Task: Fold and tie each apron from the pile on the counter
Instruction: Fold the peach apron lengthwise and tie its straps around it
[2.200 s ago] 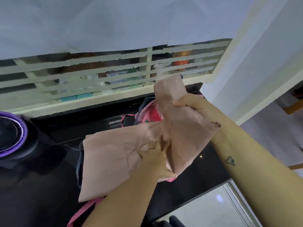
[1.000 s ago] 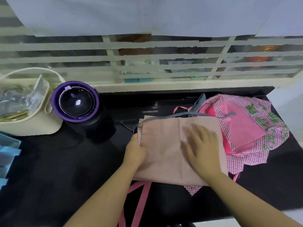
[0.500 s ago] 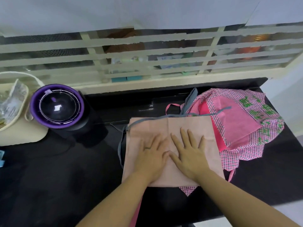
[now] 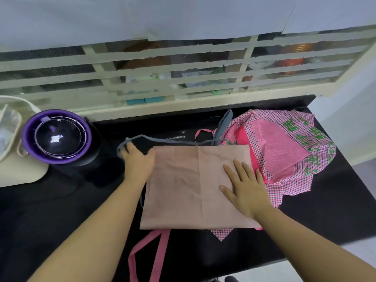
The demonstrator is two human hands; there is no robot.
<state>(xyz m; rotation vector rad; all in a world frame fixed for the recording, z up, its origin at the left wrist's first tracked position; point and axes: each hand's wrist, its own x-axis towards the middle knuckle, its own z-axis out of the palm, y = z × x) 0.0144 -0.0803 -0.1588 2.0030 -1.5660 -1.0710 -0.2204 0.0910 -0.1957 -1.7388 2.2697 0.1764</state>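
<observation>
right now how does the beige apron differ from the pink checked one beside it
The beige apron is plain and folded into a flat rectangle; the pink checked apron is patterned with green print and lies crumpled and spread out. The right hand presses flat on the beige apron, and the left hand holds its grey strap; no hand touches the checked one. Both lie on the black counter.

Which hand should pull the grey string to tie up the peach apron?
Probably the left hand: it is already at the grey string. The right hand lies flat on the peach apron, pinning it down.
</observation>
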